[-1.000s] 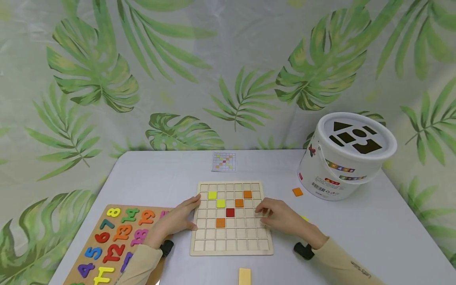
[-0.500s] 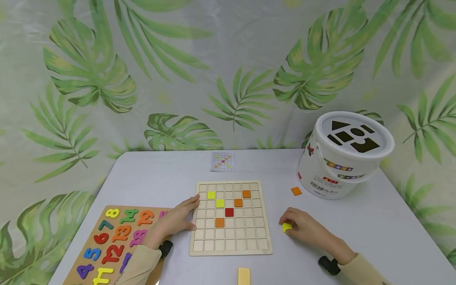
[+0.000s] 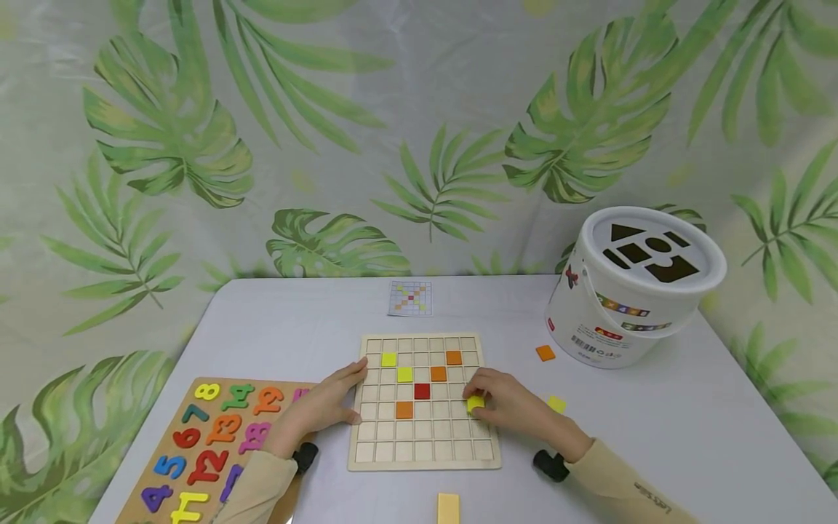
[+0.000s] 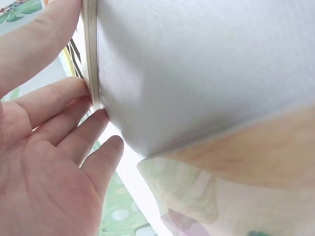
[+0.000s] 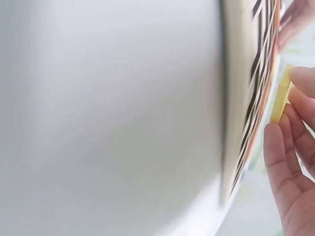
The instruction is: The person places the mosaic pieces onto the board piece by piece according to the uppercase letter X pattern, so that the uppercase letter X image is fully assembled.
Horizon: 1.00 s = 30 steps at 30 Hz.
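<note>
A square wooden grid board lies on the table, with yellow, orange and red square tiles in some of its cells, the red tile near the middle. My left hand rests against the board's left edge; in the left wrist view its fairly straight fingers touch the side of the board. Over the right part of the grid, my right hand pinches a yellow tile between thumb and fingers. The right wrist view shows this yellow tile edge-on, close over the board.
Right of the board lie another yellow tile and an orange tile. A white bucket with a shape-cutout lid stands behind them. A printed pattern card lies behind the board. A number puzzle is at left, a pale yellow block in front.
My right hand moved right off the board, took hold of a yellow tile on the table, and came back left over the grid with it. The left hand has stayed at the board's edge.
</note>
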Available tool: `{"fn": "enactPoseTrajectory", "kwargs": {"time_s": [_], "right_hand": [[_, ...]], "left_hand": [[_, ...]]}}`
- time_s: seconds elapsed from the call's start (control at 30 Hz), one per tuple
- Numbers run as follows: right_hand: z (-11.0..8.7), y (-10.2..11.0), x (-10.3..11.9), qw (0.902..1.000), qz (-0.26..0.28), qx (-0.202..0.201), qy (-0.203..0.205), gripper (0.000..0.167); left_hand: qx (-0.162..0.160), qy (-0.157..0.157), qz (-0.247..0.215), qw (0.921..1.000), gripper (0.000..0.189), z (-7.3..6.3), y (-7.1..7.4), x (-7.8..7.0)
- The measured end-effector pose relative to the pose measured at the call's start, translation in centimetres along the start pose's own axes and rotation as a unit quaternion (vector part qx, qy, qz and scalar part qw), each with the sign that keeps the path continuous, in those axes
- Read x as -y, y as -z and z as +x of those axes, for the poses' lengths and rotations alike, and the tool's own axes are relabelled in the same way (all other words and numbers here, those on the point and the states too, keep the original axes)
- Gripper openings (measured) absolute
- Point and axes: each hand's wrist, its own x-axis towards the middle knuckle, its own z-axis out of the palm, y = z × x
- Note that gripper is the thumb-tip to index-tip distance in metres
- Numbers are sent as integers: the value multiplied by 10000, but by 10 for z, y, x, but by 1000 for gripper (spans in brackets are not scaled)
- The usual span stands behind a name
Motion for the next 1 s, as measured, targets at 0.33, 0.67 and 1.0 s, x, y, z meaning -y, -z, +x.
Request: {"fn": "enactPoseTrajectory", "kwargs": {"time_s": [0.33,0.67,1.0], "right_hand": [[35,-26,21,9986,-150,463,192,13],[32,-20,15,9993,193,304,-83,16],[-11,33,-45,9867,-22,-1044,-1246,24]], "left_hand": [[-13,-64,34,10000,80,0,1,-3],[6,-23,71,10000,82,0,0,-2],[-23,-30,62,10000,82,-1,1,-1]]}}
